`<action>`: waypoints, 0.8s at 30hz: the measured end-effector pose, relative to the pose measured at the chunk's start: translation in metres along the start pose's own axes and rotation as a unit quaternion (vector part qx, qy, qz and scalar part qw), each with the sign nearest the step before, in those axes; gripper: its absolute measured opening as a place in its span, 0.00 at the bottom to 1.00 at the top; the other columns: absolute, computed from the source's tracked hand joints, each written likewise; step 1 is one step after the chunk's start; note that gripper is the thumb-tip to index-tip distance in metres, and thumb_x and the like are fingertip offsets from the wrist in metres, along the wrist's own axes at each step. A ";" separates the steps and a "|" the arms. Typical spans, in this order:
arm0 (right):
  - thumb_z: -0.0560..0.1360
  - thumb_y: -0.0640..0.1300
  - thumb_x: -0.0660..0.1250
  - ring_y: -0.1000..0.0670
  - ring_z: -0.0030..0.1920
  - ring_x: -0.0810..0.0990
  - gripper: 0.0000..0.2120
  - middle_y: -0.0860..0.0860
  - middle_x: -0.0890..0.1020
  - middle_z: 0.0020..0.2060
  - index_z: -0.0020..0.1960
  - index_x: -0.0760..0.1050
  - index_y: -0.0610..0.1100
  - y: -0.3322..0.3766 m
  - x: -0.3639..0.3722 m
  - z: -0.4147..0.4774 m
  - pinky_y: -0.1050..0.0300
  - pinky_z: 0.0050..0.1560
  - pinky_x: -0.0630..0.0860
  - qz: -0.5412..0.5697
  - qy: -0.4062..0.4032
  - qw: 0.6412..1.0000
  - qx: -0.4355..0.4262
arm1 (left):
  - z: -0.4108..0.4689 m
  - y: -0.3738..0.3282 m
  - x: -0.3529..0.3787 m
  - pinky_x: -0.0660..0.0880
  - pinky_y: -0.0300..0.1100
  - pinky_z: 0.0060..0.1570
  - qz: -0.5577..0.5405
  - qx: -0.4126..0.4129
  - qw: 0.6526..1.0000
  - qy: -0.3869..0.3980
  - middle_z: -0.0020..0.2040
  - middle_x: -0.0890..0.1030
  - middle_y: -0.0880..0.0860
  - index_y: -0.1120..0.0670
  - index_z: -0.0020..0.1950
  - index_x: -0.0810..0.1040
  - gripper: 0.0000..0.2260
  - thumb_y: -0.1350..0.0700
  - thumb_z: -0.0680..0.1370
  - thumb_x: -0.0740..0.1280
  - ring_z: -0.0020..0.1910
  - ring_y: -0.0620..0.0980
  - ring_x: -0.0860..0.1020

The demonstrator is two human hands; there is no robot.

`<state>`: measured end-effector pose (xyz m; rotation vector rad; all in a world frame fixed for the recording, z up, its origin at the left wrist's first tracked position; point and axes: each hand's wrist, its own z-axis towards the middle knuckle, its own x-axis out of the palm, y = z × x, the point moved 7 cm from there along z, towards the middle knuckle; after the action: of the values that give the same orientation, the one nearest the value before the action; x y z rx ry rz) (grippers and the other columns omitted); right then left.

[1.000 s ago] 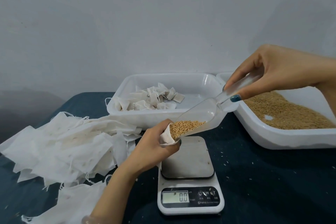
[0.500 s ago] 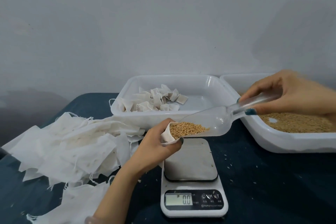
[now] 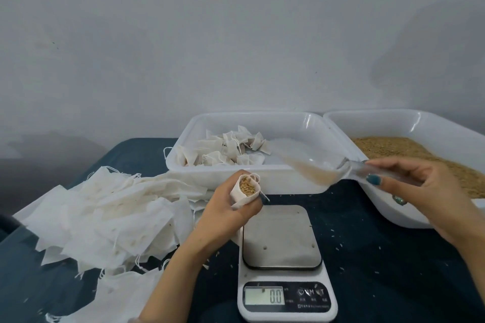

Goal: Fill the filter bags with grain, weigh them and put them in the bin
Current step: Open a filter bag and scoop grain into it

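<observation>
Our left hand (image 3: 225,215) curls round a filter bag (image 3: 240,195), held upright beside the far-left corner of the scale (image 3: 280,236), its mouth open and grain (image 3: 246,187) showing near the brim. Our right hand (image 3: 420,191) pinches the handle of the clear scoop (image 3: 315,170), which is blurred in front of the bin (image 3: 199,178) of filled bags. Whether it holds any grain we cannot tell. The display reads zero, so we judge the weighing not yet done. The risk is that open mouth: if we tilt or squeeze the soft bag on its way down, grain spills onto the counter (image 3: 380,270), already speckled with stray kernels, and the weight comes up short.
</observation>
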<state>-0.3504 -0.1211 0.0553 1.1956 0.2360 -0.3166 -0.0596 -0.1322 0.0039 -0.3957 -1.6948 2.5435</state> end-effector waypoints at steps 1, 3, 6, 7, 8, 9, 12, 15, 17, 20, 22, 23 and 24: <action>0.59 0.57 0.74 0.64 0.35 0.79 0.15 0.59 0.86 0.45 0.47 0.84 0.62 -0.002 -0.006 0.000 0.71 0.30 0.74 -0.007 -0.031 0.999 0.006 | 0.001 0.000 -0.003 0.68 0.32 0.33 -0.002 -0.002 1.000 -0.012 0.35 0.72 0.44 0.51 0.44 0.73 0.07 0.50 0.70 0.68 0.34 0.41 0.68; 0.60 0.62 0.74 0.65 0.37 0.80 0.17 0.63 0.85 0.44 0.48 0.83 0.64 -0.007 -0.023 -0.001 0.73 0.32 0.75 -0.017 -0.103 0.994 0.027 | 0.002 -0.001 -0.008 0.69 0.33 0.33 -0.007 -0.001 0.999 -0.042 0.34 0.72 0.45 0.51 0.44 0.73 0.09 0.49 0.69 0.68 0.33 0.41 0.69; 0.62 0.68 0.74 0.61 0.38 0.82 0.18 0.63 0.85 0.43 0.50 0.82 0.64 -0.030 -0.059 -0.003 0.66 0.39 0.79 -0.064 -0.213 0.972 0.075 | 0.001 -0.001 -0.020 0.71 0.31 0.33 -0.019 0.003 0.994 -0.109 0.34 0.74 0.44 0.49 0.44 0.75 0.08 0.46 0.71 0.69 0.32 0.40 0.71; 0.64 0.68 0.73 0.57 0.41 0.83 0.17 0.63 0.84 0.44 0.50 0.81 0.64 -0.039 -0.070 -0.002 0.58 0.43 0.81 -0.110 -0.240 0.960 0.088 | 0.001 -0.001 -0.023 0.71 0.31 0.33 -0.015 0.007 0.991 -0.130 0.34 0.74 0.43 0.47 0.44 0.75 0.07 0.46 0.72 0.68 0.32 0.40 0.71; 0.67 0.66 0.72 0.52 0.45 0.83 0.15 0.61 0.84 0.46 0.50 0.80 0.62 -0.049 -0.079 0.000 0.50 0.47 0.81 -0.163 -0.257 0.946 0.106 | 0.001 -0.001 -0.027 0.71 0.31 0.32 -0.006 0.011 0.989 -0.148 0.33 0.74 0.43 0.46 0.43 0.75 0.05 0.46 0.73 0.67 0.32 0.39 0.71; 0.70 0.62 0.72 0.47 0.49 0.83 0.13 0.58 0.84 0.50 0.52 0.79 0.60 -0.057 -0.084 0.003 0.45 0.51 0.79 -0.207 -0.264 0.934 0.121 | 0.000 -0.001 -0.029 0.72 0.32 0.32 0.003 0.016 0.987 -0.161 0.34 0.75 0.42 0.44 0.42 0.74 0.03 0.46 0.74 0.66 0.33 0.40 0.71; 0.76 0.49 0.69 0.40 0.53 0.80 0.13 0.45 0.83 0.56 0.59 0.80 0.48 -0.065 -0.080 0.018 0.47 0.52 0.74 -0.330 -0.232 0.905 0.132 | 0.000 0.000 -0.033 0.72 0.33 0.35 -0.003 0.028 0.984 -0.176 0.35 0.75 0.43 0.43 0.43 0.75 0.03 0.45 0.73 0.66 0.35 0.41 0.72; 0.79 0.43 0.64 0.40 0.57 0.78 0.13 0.44 0.81 0.59 0.63 0.78 0.44 -0.068 -0.060 0.032 0.50 0.51 0.72 -0.399 -0.137 0.893 0.158 | 0.001 0.002 -0.031 0.73 0.33 0.36 0.008 0.026 0.985 -0.172 0.36 0.76 0.43 0.43 0.44 0.75 0.06 0.43 0.73 0.66 0.35 0.40 0.73; 0.81 0.46 0.60 0.42 0.57 0.78 0.14 0.45 0.80 0.59 0.64 0.77 0.46 -0.068 -0.043 0.035 0.50 0.52 0.75 -0.462 -0.056 0.864 0.195 | 0.001 0.002 -0.029 0.73 0.33 0.36 0.011 0.024 0.985 -0.168 0.36 0.76 0.43 0.41 0.44 0.76 0.07 0.40 0.71 0.65 0.35 0.39 0.73; 0.81 0.45 0.57 0.42 0.49 0.78 0.13 0.46 0.81 0.50 0.60 0.77 0.46 -0.043 -0.018 0.037 0.49 0.48 0.77 -0.560 -0.062 0.815 0.139 | 0.002 0.001 -0.022 0.72 0.33 0.35 0.013 0.031 0.990 -0.140 0.35 0.74 0.44 0.45 0.44 0.74 0.10 0.41 0.72 0.65 0.34 0.40 0.71; 0.80 0.45 0.59 0.42 0.54 0.77 0.14 0.46 0.81 0.54 0.62 0.77 0.46 -0.015 0.009 0.037 0.49 0.51 0.74 -0.553 -0.094 0.827 0.038 | 0.004 0.001 -0.017 0.70 0.33 0.35 0.009 0.030 0.991 -0.128 0.35 0.73 0.45 0.49 0.45 0.73 0.11 0.42 0.73 0.65 0.34 0.42 0.70; 0.80 0.46 0.60 0.43 0.58 0.76 0.14 0.47 0.80 0.57 0.64 0.76 0.48 -0.002 0.026 0.037 0.49 0.54 0.72 -0.516 -0.085 0.852 -0.003 | 0.006 0.001 -0.014 0.70 0.35 0.35 -0.001 0.028 0.992 -0.122 0.35 0.72 0.47 0.51 0.45 0.73 0.11 0.44 0.73 0.65 0.34 0.44 0.69; 0.80 0.48 0.62 0.46 0.61 0.74 0.14 0.50 0.80 0.59 0.63 0.76 0.51 0.008 0.045 0.036 0.50 0.57 0.70 -0.473 -0.059 0.878 -0.036 | 0.008 0.001 -0.010 0.69 0.35 0.34 -0.017 0.025 0.993 -0.114 0.36 0.71 0.49 0.52 0.45 0.72 0.09 0.47 0.74 0.65 0.34 0.46 0.68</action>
<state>-0.3052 -0.1573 0.0592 0.9062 0.7201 -1.2218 -0.0521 -0.1416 0.0079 -0.0741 -1.6836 2.6874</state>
